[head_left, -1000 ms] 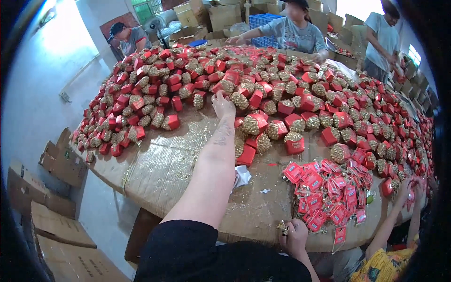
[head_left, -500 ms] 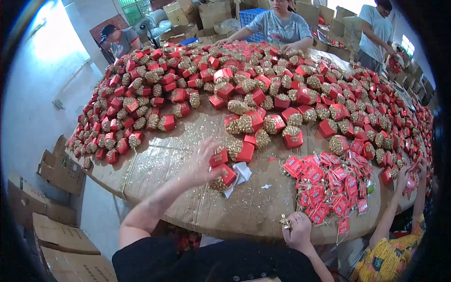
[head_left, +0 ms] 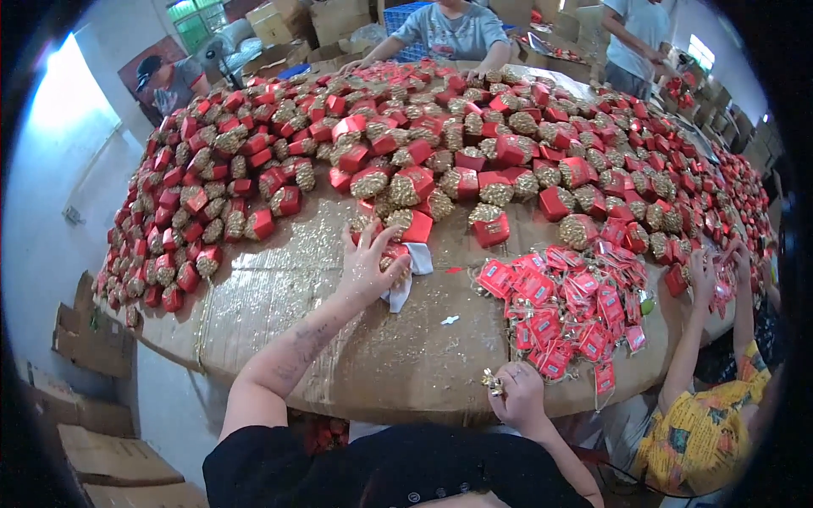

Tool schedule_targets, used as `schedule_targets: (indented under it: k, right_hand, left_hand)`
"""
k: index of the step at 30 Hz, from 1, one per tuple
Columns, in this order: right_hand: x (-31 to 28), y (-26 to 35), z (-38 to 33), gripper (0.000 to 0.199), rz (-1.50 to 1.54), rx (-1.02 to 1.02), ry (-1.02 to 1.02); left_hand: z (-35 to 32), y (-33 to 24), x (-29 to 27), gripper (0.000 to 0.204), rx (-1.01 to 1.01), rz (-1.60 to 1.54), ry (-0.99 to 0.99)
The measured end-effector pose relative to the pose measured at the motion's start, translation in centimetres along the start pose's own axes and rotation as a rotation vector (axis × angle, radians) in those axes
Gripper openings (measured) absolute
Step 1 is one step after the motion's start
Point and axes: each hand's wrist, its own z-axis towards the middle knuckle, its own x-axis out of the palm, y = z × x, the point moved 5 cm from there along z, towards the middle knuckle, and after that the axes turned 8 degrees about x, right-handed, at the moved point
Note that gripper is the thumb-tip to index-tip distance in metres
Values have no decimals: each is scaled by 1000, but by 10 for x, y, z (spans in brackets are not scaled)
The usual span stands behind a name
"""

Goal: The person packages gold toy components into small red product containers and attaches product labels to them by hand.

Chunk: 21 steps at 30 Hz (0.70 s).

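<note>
At the centre of the frame, a person's left hand (head_left: 366,269) reaches across a cardboard-covered counter (head_left: 279,296), its fingers spread over a red-and-gold ornament (head_left: 395,252); whether they grip it cannot be told. A crumpled white cloth (head_left: 418,259) lies just beside. At the lower centre, the right hand (head_left: 520,394) pinches small gold pieces (head_left: 491,383) between its fingers near the counter's edge. Red tags (head_left: 580,313) lie in a loose pile right of centre, while a broad heap of ornaments (head_left: 500,152) fills the upper half of the counter. A co-worker in a gray shirt (head_left: 457,34) sits at the far side, upper centre; another, in a yellow patterned shirt (head_left: 699,432), works at the lower right. Cardboard boxes (head_left: 114,457) stand at the lower left.
</note>
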Motion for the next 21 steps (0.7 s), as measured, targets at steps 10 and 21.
schedule_targets:
  k: [10, 21]
  right_hand:
    - [-5, -1, -1, 20, -8, 11, -1]
    - [-4, -2, -4, 24, -56, 7, 19]
  left_hand:
    - [65, -116, 42, 43, 205, 93, -134]
    - [72, -97, 8, 70, 274, -49, -222]
